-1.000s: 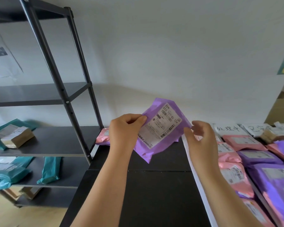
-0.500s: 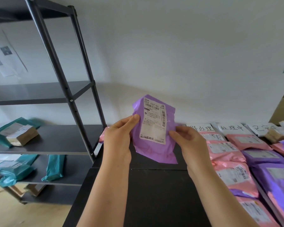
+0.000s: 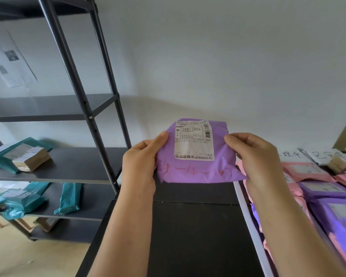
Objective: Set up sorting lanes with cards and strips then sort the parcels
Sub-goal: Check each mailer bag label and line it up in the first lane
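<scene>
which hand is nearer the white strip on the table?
Right. The right hand holds the purple parcel by the far end of the strip; the left hand holds its opposite edge, farther away.

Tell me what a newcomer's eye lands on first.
The purple parcel, held upright at centre between the left hand and right hand, its white label and red handwriting facing the camera. Then pink and purple parcels in rows on the right, and teal parcels on the black shelving at left.
</scene>
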